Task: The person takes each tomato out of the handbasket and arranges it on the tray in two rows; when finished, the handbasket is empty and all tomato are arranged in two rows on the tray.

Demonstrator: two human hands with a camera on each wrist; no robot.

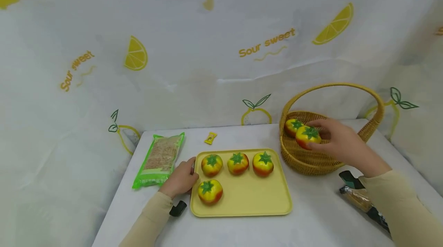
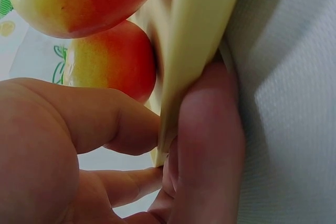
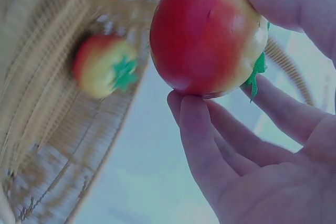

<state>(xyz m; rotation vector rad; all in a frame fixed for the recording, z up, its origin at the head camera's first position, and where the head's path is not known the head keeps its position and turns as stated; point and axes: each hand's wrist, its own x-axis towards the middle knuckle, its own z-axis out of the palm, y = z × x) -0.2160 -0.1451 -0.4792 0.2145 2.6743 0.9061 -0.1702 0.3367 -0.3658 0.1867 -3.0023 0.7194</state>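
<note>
My right hand holds a red-and-yellow artificial tomato with a green leafy top over the wicker basket. In the right wrist view, thumb and fingertips pinch that tomato from opposite sides. A second tomato lies inside the basket. On the left, my left hand grips the left edge of a pale yellow tray. The left wrist view has its thumb against the rim and a finger at the underside. Several matching tomatoes sit on the tray, three across the back and one at front left.
A green-edged bag of brown contents lies left of the tray. Behind the tray is a small yellow wrapped packet. A dark package lies by the right sleeve, partly covered. The basket's tall handle arches over its opening.
</note>
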